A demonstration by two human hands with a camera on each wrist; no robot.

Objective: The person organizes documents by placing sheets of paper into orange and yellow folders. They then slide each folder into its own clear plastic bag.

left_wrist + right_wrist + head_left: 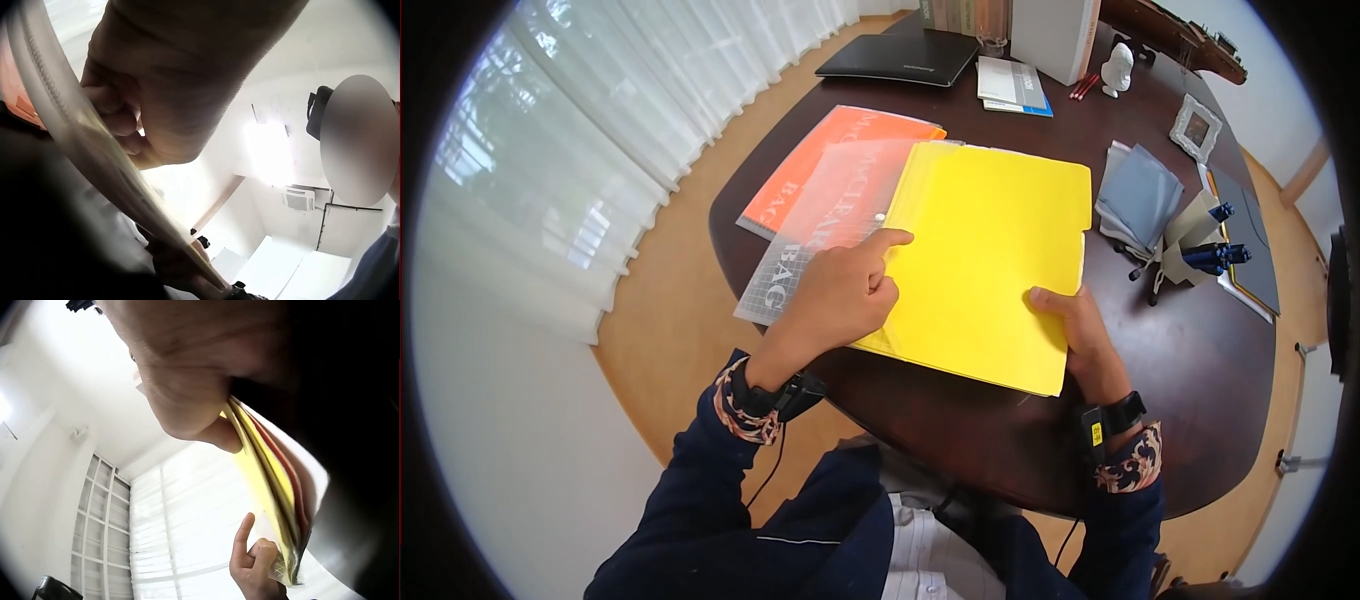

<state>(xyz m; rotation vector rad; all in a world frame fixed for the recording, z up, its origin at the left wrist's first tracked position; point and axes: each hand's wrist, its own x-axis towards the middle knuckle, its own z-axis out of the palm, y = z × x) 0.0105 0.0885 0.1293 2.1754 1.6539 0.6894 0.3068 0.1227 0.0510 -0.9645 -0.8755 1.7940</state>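
A clear zip bag point(792, 258) with a printed grid and white lettering lies left of a yellow folder point(990, 250), overlapping its left edge. My left hand point(838, 295) holds the bag's edge with curled fingers, its index finger extended over the folder's left margin. With thumb on top and fingers beneath, my right hand point(1085, 335) grips the folder's right side. In the right wrist view, the yellow folder point(259, 469) tops a stack with a red and a white layer below. An orange bag point(830, 150) with similar lettering lies partly underneath the clear one.
A black laptop point(900, 58), booklets point(1012, 85) and a white bust point(1117, 70) stand toward the back of the dark table point(1170, 370). Right of the folder are grey-blue sheets point(1145, 195), a pen holder point(1195, 225), a picture frame point(1197, 128) and a dark folder point(1245, 230).
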